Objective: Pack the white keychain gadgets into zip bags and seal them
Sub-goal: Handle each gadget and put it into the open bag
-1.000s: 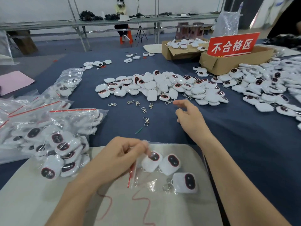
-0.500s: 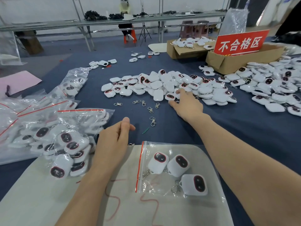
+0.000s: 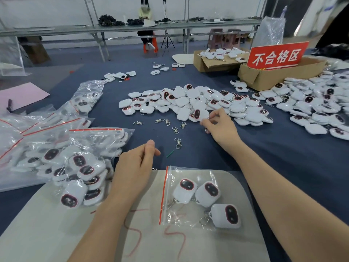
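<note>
A clear zip bag (image 3: pixel 198 197) with a red strip lies on the grey mat (image 3: pixel 56 233) in front of me, holding three white keychain gadgets. My right hand (image 3: pixel 220 127) reaches to the near edge of the central gadget pile (image 3: pixel 188 103) and pinches one white gadget (image 3: pixel 200 114) with its fingertips. My left hand (image 3: pixel 135 167) hovers left of the bag with loosely curled fingers, holding nothing.
Filled zip bags (image 3: pixel 62 157) are stacked at the left. Loose metal clasps (image 3: pixel 175 129) lie on the blue cloth between pile and mat. A second gadget heap (image 3: pixel 317 103) sits at right, behind it cardboard boxes (image 3: pixel 273 76) with a red sign. A seated person is far back.
My left hand let go of the bag's opening and drew back to the left. My right hand reached into the pile and lifted one gadget at its edge.
</note>
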